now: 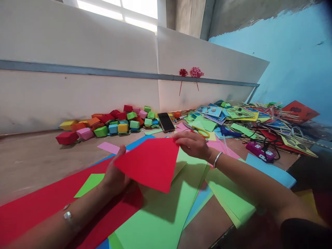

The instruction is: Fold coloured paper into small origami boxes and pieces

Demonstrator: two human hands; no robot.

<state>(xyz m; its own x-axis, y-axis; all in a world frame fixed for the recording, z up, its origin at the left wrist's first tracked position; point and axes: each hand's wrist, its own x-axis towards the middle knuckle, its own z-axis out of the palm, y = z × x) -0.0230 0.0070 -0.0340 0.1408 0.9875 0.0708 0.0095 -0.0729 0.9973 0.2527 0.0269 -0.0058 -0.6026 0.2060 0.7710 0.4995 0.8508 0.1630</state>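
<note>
A piece of red paper (153, 162) is held up between my two hands, above the coloured sheets on the table. My left hand (116, 173) grips its left side, thumb up at the edge and the other fingers hidden behind. At the upper right corner, my right hand (193, 143) pinches the paper. Below lie light green sheets (160, 214) and a large red sheet (52, 204). A small green piece (90, 183) rests on that red sheet. Yellow-handled scissors (201, 130) lie just beyond my right hand.
Several small coloured paper boxes (123, 128) are heaped at the back left, beside a black phone (166, 122). Papers and sticks pile up at the back right, near a glue gun (229, 131) and a purple power strip (260, 151). Paper flowers (196, 72) hang on the wall rail.
</note>
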